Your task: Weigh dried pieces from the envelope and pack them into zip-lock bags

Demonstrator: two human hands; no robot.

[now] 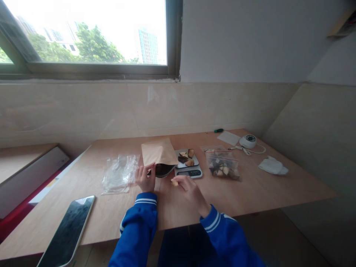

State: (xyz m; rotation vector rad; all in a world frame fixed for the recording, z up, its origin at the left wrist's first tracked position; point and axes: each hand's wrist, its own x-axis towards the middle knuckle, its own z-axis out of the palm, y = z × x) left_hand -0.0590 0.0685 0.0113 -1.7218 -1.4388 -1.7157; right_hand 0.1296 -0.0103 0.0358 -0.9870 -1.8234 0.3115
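Observation:
A brown paper bag (158, 152) lies on the table with its dark mouth open toward me. My left hand (146, 178) grips the left edge of that mouth between thumb and fingers. Just right of the opening, my right hand (189, 189) pinches a small tan dried slice (174, 183). Behind it stands a white kitchen scale (197, 172) with several dried slices (190, 162) on its plate; the bag touches the scale's left side. What is inside the bag is too dark to make out.
Clear plastic bags (119, 174) lie to the left, a phone (69, 226) at the front left. Zip bags of dried pieces (224, 168) sit right of the scale. Farther right are a white corded device (247, 141), crumpled tissue (273, 165), paper (228, 138) and a green object (218, 130).

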